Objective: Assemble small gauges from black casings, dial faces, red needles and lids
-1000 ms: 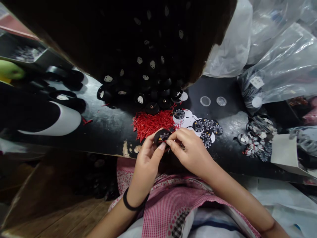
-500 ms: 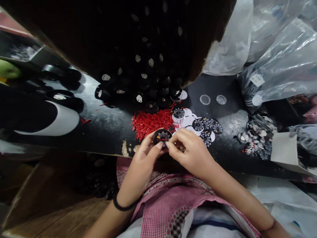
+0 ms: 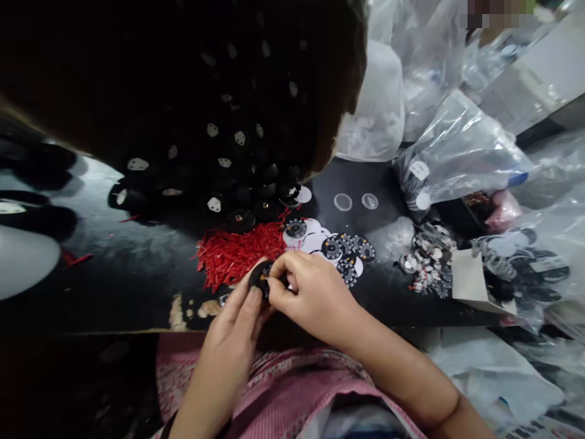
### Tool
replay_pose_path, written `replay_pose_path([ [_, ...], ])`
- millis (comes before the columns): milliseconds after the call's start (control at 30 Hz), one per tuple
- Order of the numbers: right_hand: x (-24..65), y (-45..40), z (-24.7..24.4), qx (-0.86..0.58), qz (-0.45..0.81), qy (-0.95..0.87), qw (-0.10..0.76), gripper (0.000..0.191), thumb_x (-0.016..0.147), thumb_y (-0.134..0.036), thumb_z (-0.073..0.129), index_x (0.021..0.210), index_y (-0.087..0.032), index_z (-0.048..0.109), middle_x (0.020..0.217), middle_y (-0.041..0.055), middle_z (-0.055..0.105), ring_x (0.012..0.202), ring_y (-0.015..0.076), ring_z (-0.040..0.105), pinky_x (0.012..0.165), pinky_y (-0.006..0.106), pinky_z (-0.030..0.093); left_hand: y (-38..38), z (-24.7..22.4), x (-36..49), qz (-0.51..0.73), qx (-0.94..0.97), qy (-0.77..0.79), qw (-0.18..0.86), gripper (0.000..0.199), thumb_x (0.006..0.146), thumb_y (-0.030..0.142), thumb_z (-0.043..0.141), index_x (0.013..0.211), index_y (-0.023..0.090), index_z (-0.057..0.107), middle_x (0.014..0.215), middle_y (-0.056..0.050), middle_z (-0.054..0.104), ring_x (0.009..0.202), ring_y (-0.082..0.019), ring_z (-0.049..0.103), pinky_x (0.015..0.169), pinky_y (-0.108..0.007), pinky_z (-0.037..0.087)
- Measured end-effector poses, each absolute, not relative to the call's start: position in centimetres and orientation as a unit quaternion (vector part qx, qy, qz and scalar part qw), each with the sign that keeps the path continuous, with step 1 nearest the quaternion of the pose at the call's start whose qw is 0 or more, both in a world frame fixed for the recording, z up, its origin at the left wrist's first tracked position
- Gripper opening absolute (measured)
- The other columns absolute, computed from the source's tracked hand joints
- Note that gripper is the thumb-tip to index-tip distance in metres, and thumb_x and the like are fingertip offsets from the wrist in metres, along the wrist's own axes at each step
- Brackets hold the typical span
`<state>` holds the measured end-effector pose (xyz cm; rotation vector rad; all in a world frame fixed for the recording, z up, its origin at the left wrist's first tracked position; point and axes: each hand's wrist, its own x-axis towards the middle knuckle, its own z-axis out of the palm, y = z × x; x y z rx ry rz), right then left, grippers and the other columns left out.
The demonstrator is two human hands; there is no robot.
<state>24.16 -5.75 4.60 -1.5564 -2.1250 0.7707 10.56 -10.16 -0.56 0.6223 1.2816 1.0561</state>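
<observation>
My left hand (image 3: 235, 332) is closed around a small round black gauge (image 3: 257, 278) and holds it tilted above the front of the bench. With finger and thumb pinched, my right hand (image 3: 315, 296) touches the gauge's face. Its fingers cover most of the dial, and whatever they pinch is hidden. Just beyond lies a heap of red pointers (image 3: 242, 250). To the right of the heap are printed black dial discs (image 3: 348, 247) and white discs (image 3: 315, 228), overlapping each other.
A large box of black round housings (image 3: 240, 219) tips toward the bench. Two clear round lenses (image 3: 342, 202) lie on the dark bench top (image 3: 137, 292). To the right are a pile of small parts (image 3: 432, 256), a white open box (image 3: 470, 277) and clear plastic bags (image 3: 466, 146).
The camera view has swung right, so the bench things appear farther left and lower. My right fingers now cover more of the dial, where a red pointer showed before.
</observation>
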Motion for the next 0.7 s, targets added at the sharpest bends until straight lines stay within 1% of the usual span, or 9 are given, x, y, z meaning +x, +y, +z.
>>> replay_pose_path([
  [67,25.6,-4.8,4.4,-0.534,0.355,-0.743,0.191,0.007,0.088,-0.020,0.061,0.081,-0.019,0.065,0.070,-0.0041,0.063,0.062,0.0101,0.054,0.063,0.023,0.039,-9.9,-1.1,10.2,0.443,0.336,0.577,0.598,0.044,0.082,0.049,0.071,0.122,0.034,0.070,0.134,0.000,0.066,0.137,-0.030,0.048,0.121,-0.043,0.027],
  [133,27.9,-2.9,3.6,-0.516,0.387,-0.738,0.200,0.012,0.092,-0.025,0.059,0.085,-0.019,0.068,0.075,-0.0027,0.067,0.067,0.0105,0.059,0.066,0.022,0.043,-9.7,-1.7,9.7,0.431,0.365,0.582,0.584,0.045,0.081,0.049,0.072,0.124,0.035,0.069,0.134,0.000,0.066,0.137,-0.030,0.048,0.122,-0.044,0.023],
  [200,30.7,-0.3,2.4,-0.599,0.284,-0.711,0.235,0.019,0.096,-0.029,0.053,0.097,-0.018,0.069,0.090,0.0030,0.070,0.079,0.0141,0.062,0.074,0.026,0.046,-9.7,-2.3,9.5,0.439,0.343,0.571,0.603,0.046,0.085,0.049,0.068,0.129,0.037,0.065,0.136,0.001,0.065,0.130,-0.029,0.056,0.117,-0.043,0.034],
  [267,33.2,2.4,0.9,-0.709,0.115,-0.668,0.194,0.029,0.094,-0.033,0.057,0.118,-0.018,0.064,0.118,0.0118,0.065,0.097,0.0201,0.062,0.085,0.033,0.047,-9.8,-2.8,9.6,0.458,0.294,0.545,0.637,0.045,0.087,0.048,0.065,0.131,0.038,0.063,0.137,0.000,0.064,0.123,-0.028,0.062,0.108,-0.040,0.047],
  [300,34.2,3.4,0.2,-0.728,0.094,-0.654,0.180,0.036,0.090,-0.033,0.064,0.121,-0.014,0.062,0.123,0.0181,0.062,0.105,0.0261,0.060,0.089,0.040,0.046,-9.9,-2.9,9.7,0.462,0.279,0.533,0.652,0.045,0.087,0.047,0.066,0.131,0.037,0.063,0.137,0.000,0.064,0.122,-0.028,0.062,0.104,-0.038,0.051],
  [333,34.9,4.2,-0.3,-0.736,0.079,-0.650,0.169,0.040,0.088,-0.033,0.067,0.121,-0.013,0.061,0.124,0.0202,0.060,0.108,0.0289,0.059,0.092,0.044,0.045,-10.0,-2.9,9.9,0.462,0.272,0.523,0.662,0.044,0.086,0.045,0.067,0.129,0.036,0.065,0.137,-0.001,0.064,0.124,-0.028,0.061,0.101,-0.037,0.054],
  [467,36.0,5.1,-1.4,-0.727,0.070,-0.665,0.156,0.033,0.087,-0.029,0.066,0.115,-0.012,0.062,0.113,0.0187,0.061,0.104,0.0298,0.058,0.092,0.047,0.044,-9.9,-2.7,10.3,0.456,0.259,0.503,0.687,0.040,0.087,0.045,0.067,0.124,0.031,0.068,0.141,-0.003,0.061,0.129,-0.028,0.057,0.102,-0.038,0.054],
  [600,36.4,4.9,-1.4,-0.703,0.057,-0.690,0.166,0.026,0.086,-0.027,0.066,0.109,-0.015,0.064,0.123,0.0178,0.055,0.112,0.0313,0.053,0.095,0.048,0.042,-9.7,-2.7,10.4,0.452,0.253,0.491,0.700,0.039,0.087,0.045,0.066,0.123,0.030,0.069,0.141,-0.004,0.061,0.126,-0.028,0.059,0.102,-0.039,0.054],
  [700,36.4,4.9,-0.8,-0.684,0.070,-0.706,0.170,0.011,0.086,-0.020,0.064,0.096,-0.016,0.067,0.115,0.0145,0.058,0.107,0.0286,0.055,0.095,0.046,0.042,-9.4,-2.6,10.6,0.457,0.233,0.490,0.705,0.038,0.086,0.044,0.069,0.120,0.027,0.070,0.137,-0.005,0.064,0.125,-0.028,0.059,0.100,-0.039,0.055],
])
